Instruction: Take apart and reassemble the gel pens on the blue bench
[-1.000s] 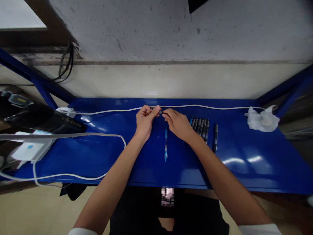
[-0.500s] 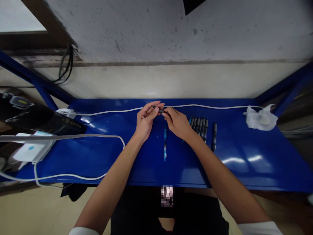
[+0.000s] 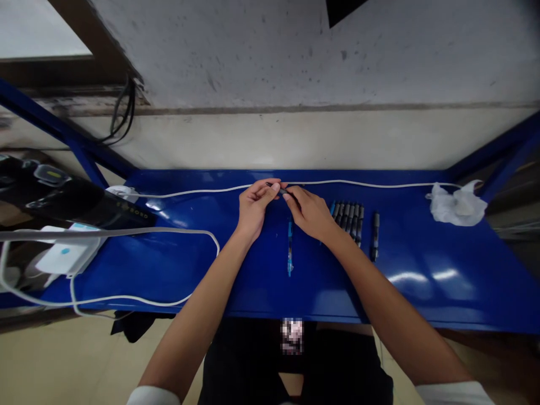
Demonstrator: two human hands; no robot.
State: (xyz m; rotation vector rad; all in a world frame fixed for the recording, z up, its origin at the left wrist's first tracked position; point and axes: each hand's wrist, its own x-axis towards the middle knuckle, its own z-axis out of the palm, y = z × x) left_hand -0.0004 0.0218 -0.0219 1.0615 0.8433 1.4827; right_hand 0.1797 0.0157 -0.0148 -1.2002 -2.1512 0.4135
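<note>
Near the back of the blue table, my left hand (image 3: 255, 208) pinches one end of a dark pen (image 3: 282, 190) between thumb and fingers. My right hand (image 3: 311, 212) grips the pen's other end, so both hands are closed on it and most of it is covered. Just below them a blue pen (image 3: 289, 247) lies lengthwise on the table. Right of my right hand, several dark pens (image 3: 349, 216) lie side by side in a row, partly behind my wrist, with a blue one at the row's left end. One more dark pen (image 3: 375, 236) lies apart, farther right.
A white cable (image 3: 202, 191) runs along the back of the blue table (image 3: 422, 236). A crumpled white plastic bag (image 3: 458, 205) sits at the right end. At the left are a black bottle-like object (image 3: 84, 197) and a white adapter (image 3: 71, 250) with looping cables.
The whole view has shifted slightly, so everything appears a little farther right. Both hands keep hold of the dark pen, with the fingers only slightly moved.
</note>
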